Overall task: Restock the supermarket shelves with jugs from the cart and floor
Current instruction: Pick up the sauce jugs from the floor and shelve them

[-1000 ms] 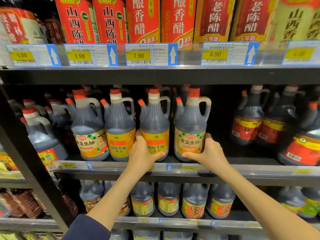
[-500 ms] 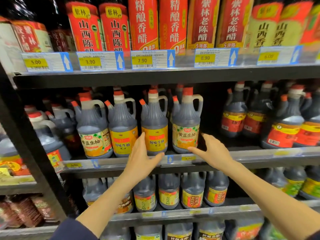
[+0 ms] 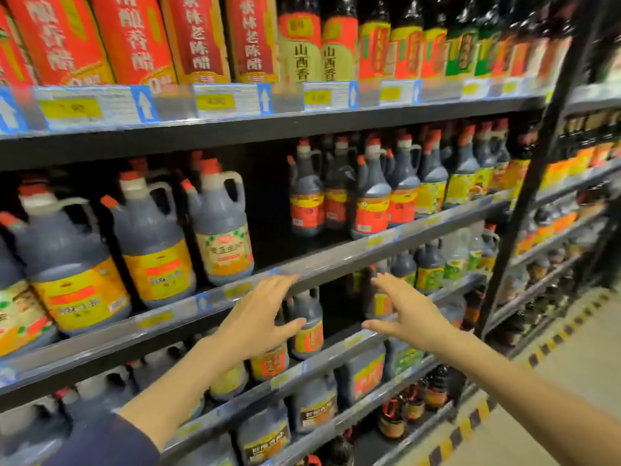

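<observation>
Both your hands are free right now. Your left hand (image 3: pixel 258 317) and right hand (image 3: pixel 413 314) hover just in front of the shelf (image 3: pixel 339 258) edge, fingers (image 3: pixel 284 281) spread and relaxed, grasping nothing. The jugs are up on that shelf: the cream-label jug (image 3: pixel 223 230) stands upright just beside a yellow-label jug (image 3: pixel 153 243), well apart from the red-label jugs (image 3: pixel 371 196) further right.

Glossy plastic jugs (image 3: pixel 221 230) w/ paper labels; matt metal shelf (image 3: pixel 268 129).
</observation>
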